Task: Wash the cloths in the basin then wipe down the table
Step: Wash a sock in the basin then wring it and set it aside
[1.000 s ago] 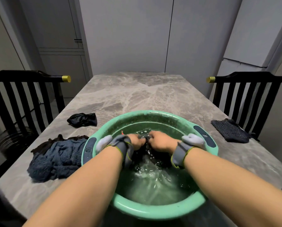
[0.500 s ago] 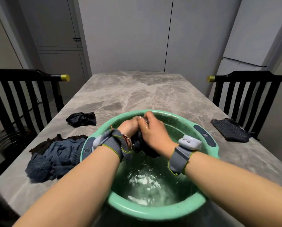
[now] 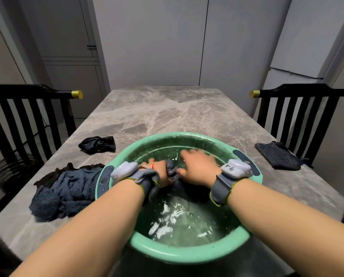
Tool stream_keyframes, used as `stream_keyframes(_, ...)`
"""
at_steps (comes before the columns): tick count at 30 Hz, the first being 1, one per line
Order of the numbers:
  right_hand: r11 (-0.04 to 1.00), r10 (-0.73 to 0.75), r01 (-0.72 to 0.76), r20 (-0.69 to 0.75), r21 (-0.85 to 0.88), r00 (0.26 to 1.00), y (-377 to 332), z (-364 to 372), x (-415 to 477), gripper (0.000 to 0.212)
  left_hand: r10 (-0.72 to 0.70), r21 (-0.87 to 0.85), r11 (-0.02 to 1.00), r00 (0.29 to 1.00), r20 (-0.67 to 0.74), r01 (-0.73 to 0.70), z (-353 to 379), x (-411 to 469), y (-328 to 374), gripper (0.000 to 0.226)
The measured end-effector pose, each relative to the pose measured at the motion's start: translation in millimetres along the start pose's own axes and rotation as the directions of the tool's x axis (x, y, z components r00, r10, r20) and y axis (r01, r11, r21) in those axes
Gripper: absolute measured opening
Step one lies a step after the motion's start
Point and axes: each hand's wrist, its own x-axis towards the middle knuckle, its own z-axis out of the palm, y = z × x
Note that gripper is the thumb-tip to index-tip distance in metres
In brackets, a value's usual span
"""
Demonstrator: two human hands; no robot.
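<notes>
Hidden and blurred parts around the basin (image 3: 189, 254)

Right hand (image 3: 199, 170) motion-blurred at the fingers; left hand (image 3: 163, 172) half covered by its wrist strap; dark cloth (image 3: 174, 177) mostly buried between both grips; tabletop (image 3: 157, 112) near edge and both forearms cut off at frame bottom.

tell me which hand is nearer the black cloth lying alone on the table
Left. The left hand is in the basin, on the side toward the black cloth, which lies beyond the rim to its left. The right hand is further right, past the wet cloth both hold.
</notes>
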Motion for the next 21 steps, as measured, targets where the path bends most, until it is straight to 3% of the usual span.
stream_keyframes(1,0.996,-0.084,0.079,0.117,0.049,0.99,-2,4,-2,0.064,-0.001,0.063,0.998,1.0,0.014,0.0,11,1,-8,0.037)
stream_keyframes(2,0.993,-0.119,0.112,0.252,0.04,0.96,-5,9,-5,0.077,-0.021,0.094,0.995,1.0,-0.023,0.023,18,3,-12,0.039)
stream_keyframes(3,0.991,-0.113,0.131,0.363,-0.025,0.925,-6,13,-9,0.088,-0.085,0.065,0.994,0.996,0.034,0.083,25,8,-16,0.037)
stream_keyframes(4,0.984,-0.091,0.147,0.427,-0.099,0.9,-5,16,-11,0.091,-0.14,0.079,0.988,0.986,0.091,0.133,43,30,-30,0.035)
stream_keyframes(5,0.979,-0.069,0.149,0.456,-0.142,0.887,-4,16,-12,0.088,-0.088,0.095,0.993,0.989,0.122,0.077,56,41,-39,0.033)
stream_keyframes(8,0.995,-0.06,0.086,0.388,-0.05,0.92,-4,7,-7,0.063,-0.049,0.14,0.99,0.992,0.119,0.032,45,21,-30,0.047)
stream_keyframes(10,0.993,0.015,-0.042,0.237,0.108,0.971,-4,2,0,0.04,0.007,0.162,0.987,0.999,0.033,-0.012,33,11,-18,0.056)
stream_keyframes(12,0.909,0.144,-0.161,0.074,0.385,0.987,-1,-4,6,0.029,0.001,0.088,0.996,1.0,-0.027,0.001,22,5,-9,0.069)
stream_keyframes(14,0.789,0.235,-0.214,0.039,0.576,0.971,2,-15,12,0.023,-0.008,-0.072,0.997,0.999,-0.038,0.005,9,3,0,0.068)
stream_keyframes(17,0.723,0.318,-0.286,0.064,0.63,0.946,6,-26,19,0.02,0.001,-0.344,0.938,0.994,-0.105,-0.037,-8,3,8,0.027)
stream_keyframes(21,0.766,0.384,-0.335,0.028,0.549,0.923,15,-16,9,0.012,-0.163,-0.52,0.854,0.963,-0.214,0.029,-26,4,10,0.027)
